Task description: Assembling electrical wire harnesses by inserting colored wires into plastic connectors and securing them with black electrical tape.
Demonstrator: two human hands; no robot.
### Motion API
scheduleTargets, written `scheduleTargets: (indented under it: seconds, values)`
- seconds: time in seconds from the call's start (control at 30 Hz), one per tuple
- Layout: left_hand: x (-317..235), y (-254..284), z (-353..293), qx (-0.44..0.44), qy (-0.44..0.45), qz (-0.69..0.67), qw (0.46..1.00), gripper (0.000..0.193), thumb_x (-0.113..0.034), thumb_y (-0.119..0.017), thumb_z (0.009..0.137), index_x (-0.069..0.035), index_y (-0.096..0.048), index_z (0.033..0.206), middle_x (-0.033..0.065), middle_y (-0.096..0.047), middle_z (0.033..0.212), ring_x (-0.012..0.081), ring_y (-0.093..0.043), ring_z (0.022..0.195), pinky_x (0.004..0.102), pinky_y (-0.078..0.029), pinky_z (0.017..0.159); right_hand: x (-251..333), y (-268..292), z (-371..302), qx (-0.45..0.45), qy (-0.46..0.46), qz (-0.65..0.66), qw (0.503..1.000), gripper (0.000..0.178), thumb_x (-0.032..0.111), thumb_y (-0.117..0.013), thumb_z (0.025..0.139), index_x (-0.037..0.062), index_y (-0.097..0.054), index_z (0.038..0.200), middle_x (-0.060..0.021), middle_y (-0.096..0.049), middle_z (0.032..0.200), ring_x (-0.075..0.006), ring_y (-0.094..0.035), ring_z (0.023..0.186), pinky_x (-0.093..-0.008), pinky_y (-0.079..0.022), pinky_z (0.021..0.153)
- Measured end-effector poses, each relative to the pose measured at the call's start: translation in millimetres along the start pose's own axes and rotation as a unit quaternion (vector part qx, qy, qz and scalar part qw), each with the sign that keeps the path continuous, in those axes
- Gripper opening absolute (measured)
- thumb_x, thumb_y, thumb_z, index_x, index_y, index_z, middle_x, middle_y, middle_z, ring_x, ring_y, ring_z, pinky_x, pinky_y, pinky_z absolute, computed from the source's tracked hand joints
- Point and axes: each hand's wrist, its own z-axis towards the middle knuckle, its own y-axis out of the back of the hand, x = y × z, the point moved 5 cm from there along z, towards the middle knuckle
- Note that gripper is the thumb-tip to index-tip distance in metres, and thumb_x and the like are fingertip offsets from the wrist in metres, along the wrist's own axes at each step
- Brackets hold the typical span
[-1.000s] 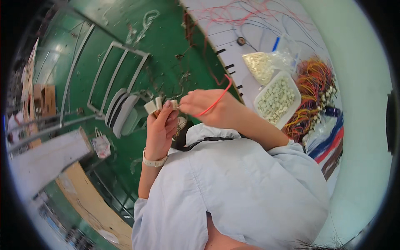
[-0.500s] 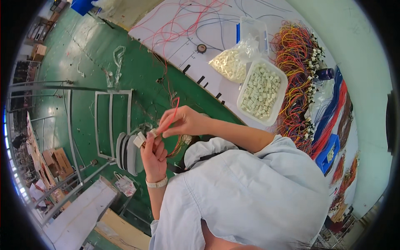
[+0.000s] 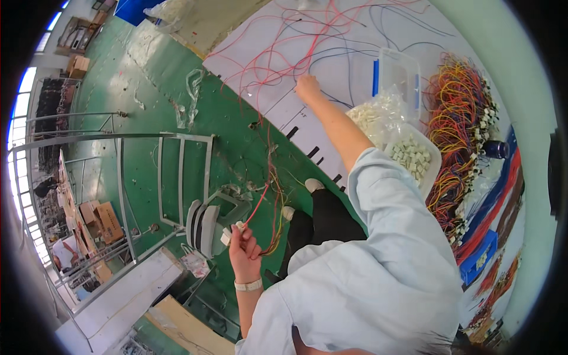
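My left hand [image 3: 244, 253] is closed in a pinch on a white plastic connector [image 3: 226, 236], at the lower left. A red wire [image 3: 258, 204] runs up from the connector, and several coloured wires [image 3: 277, 228] hang beside the hand. My right arm stretches out over the white table [image 3: 278, 127]. The right hand [image 3: 307, 89] looks closed and is down at the tabletop, next to a tangle of loose red wires [image 3: 275, 74]. Its fingertips are hidden, so what they hold, if anything, cannot be made out.
A clear tub of white connectors [image 3: 412, 157] and a bag of pale connectors [image 3: 370, 118] stand right of my arm. Bundled coloured wires [image 3: 458, 142], a dark can [image 3: 496, 149] and a blue bin [image 3: 480, 257] lie farther right. A metal frame [image 3: 184, 177] stands on the green floor.
My right hand has left the left hand and reached up and forward to the table near the red wires. My left hand keeps the connector. The whole view has shifted.
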Motion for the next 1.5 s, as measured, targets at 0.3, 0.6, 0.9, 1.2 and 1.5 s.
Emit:
scheduleTargets:
  seconds: [0.3, 0.6, 0.9, 1.2, 1.5]
  values:
    - [-22.6, -25.7, 13.9, 0.058, -0.018, 0.019, 0.998, 0.030, -0.033, -0.045, 0.099, -0.007, -0.059, 0.091, -0.0006, -0.059, 0.079, 0.0015, -0.024, 0.040, 0.0188, -0.017, 0.034, -251.7, 298.9, 183.7, -0.224, -0.119, 0.165, 0.953, 0.020, 0.024, -0.057, 0.084, 0.0046, -0.062, 0.087, -0.0161, -0.066, 0.080, -0.0284, -0.065, 0.074, -0.0410, -0.050, 0.064]
    - [-19.0, -67.8, 16.5, 0.192, 0.001, -0.026, 0.981, 0.030, -0.033, -0.043, 0.099, -0.009, -0.061, 0.099, 0.0062, -0.066, 0.100, 0.0017, -0.024, 0.040, 0.0174, -0.017, 0.034, -114.2, 570.0, 144.8, -0.144, 0.107, 0.878, 0.443, 0.025, 0.010, -0.049, 0.087, 0.0065, -0.051, 0.063, -0.0039, -0.044, 0.052, -0.0145, -0.039, 0.044, -0.0290, -0.032, 0.039]
    - [27.1, -114.8, -0.3, 0.318, 0.083, -0.117, 0.937, 0.034, -0.034, -0.039, 0.100, -0.007, -0.059, 0.104, 0.0067, -0.065, 0.107, 0.0019, -0.025, 0.041, 0.0176, -0.020, 0.035, 184.0, 311.7, -244.5, -0.024, -0.108, 0.929, 0.354, 0.034, 0.027, -0.040, 0.100, 0.0096, -0.038, 0.070, 0.0009, -0.030, 0.061, -0.0105, -0.029, 0.054, -0.0268, -0.029, 0.051]
    - [37.1, -64.5, -27.6, 0.182, 0.024, 0.006, 0.983, 0.031, -0.033, -0.044, 0.099, -0.009, -0.058, 0.111, 0.0032, -0.065, 0.095, 0.0011, -0.026, 0.043, 0.0185, -0.019, 0.037, 194.5, 279.3, -321.1, 0.110, -0.059, 0.716, 0.687, 0.021, 0.016, -0.051, 0.096, 0.0000, -0.065, 0.099, -0.0040, -0.050, 0.106, -0.0110, -0.049, 0.105, -0.0261, -0.038, 0.091]
    - [20.8, 52.7, -37.8, 0.051, -0.094, 0.036, 0.994, 0.014, -0.022, -0.050, 0.096, -0.009, -0.055, 0.096, -0.0072, -0.041, 0.066, 0.0024, -0.026, 0.045, 0.0213, -0.018, 0.038, 94.1, 249.3, -302.6, -0.014, -0.272, 0.778, 0.566, 0.015, 0.017, -0.049, 0.088, 0.0091, -0.056, 0.077, -0.0058, -0.058, 0.080, -0.0166, -0.053, 0.076, -0.0261, -0.043, 0.070]
